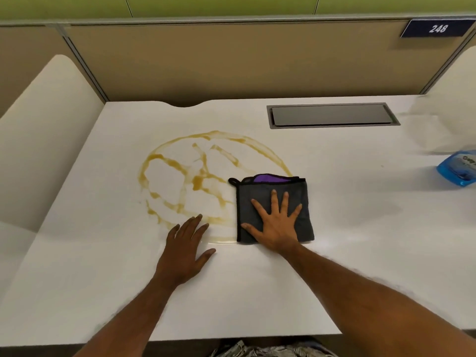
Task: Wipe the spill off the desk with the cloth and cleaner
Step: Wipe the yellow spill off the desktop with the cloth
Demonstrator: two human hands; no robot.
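The right hand (pixel 277 224) lies flat with fingers spread on the folded grey cloth (pixel 274 210), pressing it to the white tabletop (pixel 334 253); it pinches nothing. The left hand (pixel 184 249) rests palm down on bare tabletop, fingers loosely together and empty, its fingertips near the 6 o'clock edge of the spill (pixel 195 176). That spill is a wide ring of amber streaks with cross-smears inside; the cloth covers its 4 o'clock rim, and a thin wet line shows just beside the cloth's lower left corner. The blue cleaner bottle (pixel 458 167) lies well apart at the far right edge, toward 3 o'clock from the cloth. Most of the stain looks uncleaned, so the wiping seems barely begun. To do it well, keep the palm flat and weight even, draw the cloth from the outer ring inward toward the centre rather than outward, overlap the passes, and turn to a clean face once one side is soaked. The bracing hand should stay off the wet streaks.
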